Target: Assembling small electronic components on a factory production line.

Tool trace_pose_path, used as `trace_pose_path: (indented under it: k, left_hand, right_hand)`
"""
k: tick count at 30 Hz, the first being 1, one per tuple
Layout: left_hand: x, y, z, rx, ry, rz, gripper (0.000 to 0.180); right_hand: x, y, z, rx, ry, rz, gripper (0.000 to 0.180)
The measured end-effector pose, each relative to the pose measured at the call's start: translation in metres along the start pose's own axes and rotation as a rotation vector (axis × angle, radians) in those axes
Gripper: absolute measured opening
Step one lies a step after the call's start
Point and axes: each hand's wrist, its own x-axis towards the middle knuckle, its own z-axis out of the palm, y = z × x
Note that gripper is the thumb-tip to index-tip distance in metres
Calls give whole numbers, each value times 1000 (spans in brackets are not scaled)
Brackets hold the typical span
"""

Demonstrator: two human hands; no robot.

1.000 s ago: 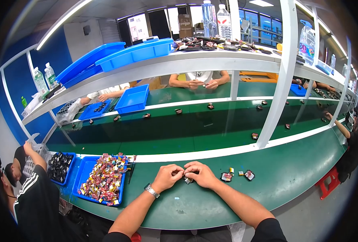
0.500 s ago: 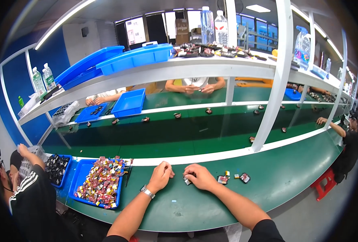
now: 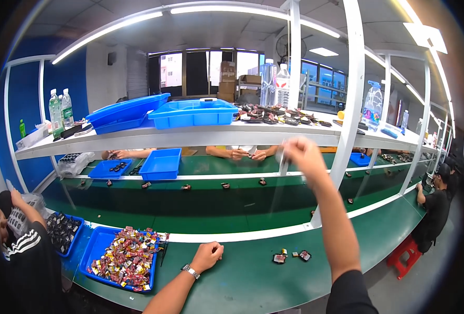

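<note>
My left hand [image 3: 209,255], with a metal-banded watch on its wrist, rests on the green bench [image 3: 232,285]. Its fingers are curled in, and whatever they may hold is hidden. My right hand [image 3: 304,157] is raised in front of the shelf edge, blurred by motion; I cannot make out its fingers or anything in them. Below it on the bench lie two small dark-framed electronic parts, one nearer [image 3: 279,258] and one to the right [image 3: 305,255], with small yellow-and-white bits beside them. Left of my left hand, a blue tray [image 3: 97,243] holds a heap of small red, yellow and white parts [image 3: 127,256].
A thin dark tool [image 3: 163,252] lies beside the tray. Another blue tray [image 3: 78,235] holds black parts. Beyond a white rail runs a green belt [image 3: 211,209] with scattered parts. Overhead, a white shelf [image 3: 205,138] bears trays and bottles. Co-workers sit left, right and opposite.
My right hand has lifted off the bench and risen to shelf height. My left hand stays on the bench. The whole view has tilted upward, showing more ceiling.
</note>
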Motion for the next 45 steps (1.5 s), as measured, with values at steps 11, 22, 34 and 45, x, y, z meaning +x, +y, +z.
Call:
trace_pose_path:
  k: [11, 22, 34, 45]
  left_hand:
    - [2, 6, 3, -10, -15, 0, 17]
    - [11, 44, 15, 292, -21, 100, 30]
    - [181, 391, 80, 533, 610, 1024, 26]
    - [-7, 108, 81, 342, 71, 348, 9]
  right_hand:
    - [122, -9, -81, -959, 710, -443, 20]
    - [-225, 197, -112, -621, 259, 201, 15]
    - [-270, 211, -108, -447, 247, 321, 20]
    - [-281, 155, -95, -592, -24, 454, 50]
